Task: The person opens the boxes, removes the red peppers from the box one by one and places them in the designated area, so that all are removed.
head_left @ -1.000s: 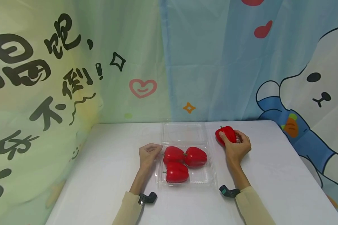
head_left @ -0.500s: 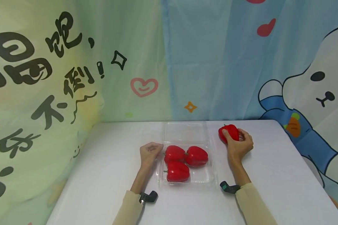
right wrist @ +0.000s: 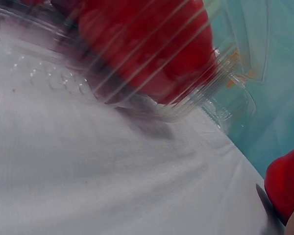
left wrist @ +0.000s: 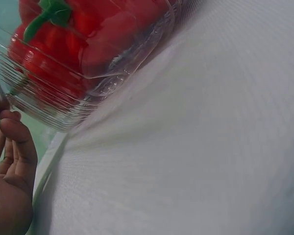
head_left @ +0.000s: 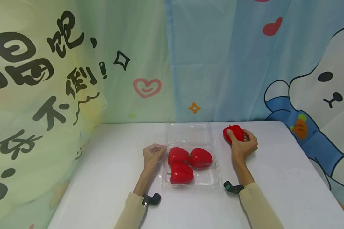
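Observation:
A clear plastic clamshell box (head_left: 204, 180) lies with its lid folded back in the middle of the table. Inside it are three red bell peppers: one at back left (head_left: 178, 156), one at back right (head_left: 201, 158), one at front left (head_left: 182, 173). My left hand (head_left: 153, 156) pinches the box's left rim; in the left wrist view the thumb and finger of that hand (left wrist: 12, 161) meet at the plastic edge. Right of the box, my right hand (head_left: 244, 145) grips another red bell pepper (head_left: 234, 133) near the table's back edge. Only part of this pepper (right wrist: 286, 183) shows in the right wrist view.
The open lid (head_left: 189, 133) extends behind the box toward the back edge of the white table (head_left: 109, 178). A printed curtain (head_left: 206, 63) hangs just behind the table. Each wrist wears a small black camera, one on the left (head_left: 152, 199) and one on the right (head_left: 233, 187).
My right hand has shifted slightly to the right and back with the bell pepper in its grip. The left hand keeps its place at the box, and the head view has drifted a little.

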Action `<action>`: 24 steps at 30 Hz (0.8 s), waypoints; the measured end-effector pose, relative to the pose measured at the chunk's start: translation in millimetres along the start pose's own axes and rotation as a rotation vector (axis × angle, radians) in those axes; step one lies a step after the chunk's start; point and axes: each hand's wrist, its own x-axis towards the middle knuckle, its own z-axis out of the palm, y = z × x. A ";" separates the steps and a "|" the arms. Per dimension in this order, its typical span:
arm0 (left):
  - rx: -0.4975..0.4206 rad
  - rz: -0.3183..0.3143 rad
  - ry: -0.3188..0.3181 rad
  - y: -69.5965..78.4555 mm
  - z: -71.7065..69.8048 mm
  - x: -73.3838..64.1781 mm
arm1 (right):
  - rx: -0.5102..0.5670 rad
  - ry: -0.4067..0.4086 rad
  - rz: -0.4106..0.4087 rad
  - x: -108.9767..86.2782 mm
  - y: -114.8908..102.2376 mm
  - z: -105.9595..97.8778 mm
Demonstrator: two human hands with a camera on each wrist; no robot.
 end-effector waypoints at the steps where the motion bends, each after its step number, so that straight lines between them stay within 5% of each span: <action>1: 0.000 -0.002 -0.001 0.1 0.1 0.1 | 0.001 0.002 0.002 0.2 0.2 0.3; 24: -0.017 -0.016 -0.001 0.0 0.4 1.7 | -0.011 0.017 -0.018 -1.3 3.2 1.2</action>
